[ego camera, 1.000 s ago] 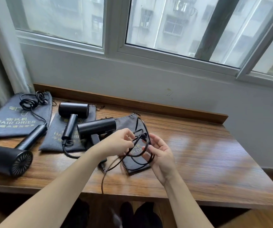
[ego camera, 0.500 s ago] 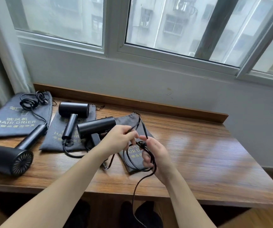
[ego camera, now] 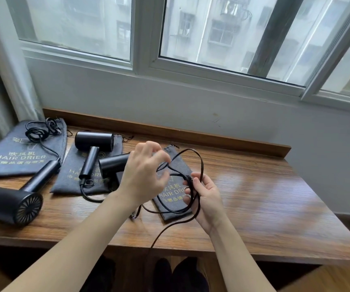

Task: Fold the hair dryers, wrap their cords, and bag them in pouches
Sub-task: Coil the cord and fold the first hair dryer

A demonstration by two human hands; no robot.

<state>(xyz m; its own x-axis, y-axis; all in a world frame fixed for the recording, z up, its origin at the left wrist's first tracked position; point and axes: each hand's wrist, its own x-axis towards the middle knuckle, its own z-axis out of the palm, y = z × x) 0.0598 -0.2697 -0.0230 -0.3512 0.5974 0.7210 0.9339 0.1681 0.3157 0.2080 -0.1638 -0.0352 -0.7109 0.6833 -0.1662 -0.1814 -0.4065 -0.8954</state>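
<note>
Winding the cord (ego camera: 191, 159) into neat loops is the job right now. Closest to us, the right hand (ego camera: 206, 197) grips the bunched loops, fingers curled round them, while a loose end hangs off the table (ego camera: 264, 207) edge. The left hand (ego camera: 144, 175) pinches the cord higher up and shapes a big loop above a gray pouch (ego camera: 175, 199). To do it well, I think each loop should match the others and stay snug, with no twists. A bit farther left, that cord's hair dryer (ego camera: 112, 165) sits half hidden. Beyond it, two more hair dryers (ego camera: 94, 142) lie on two other pouches (ego camera: 12, 152), waiting.
</note>
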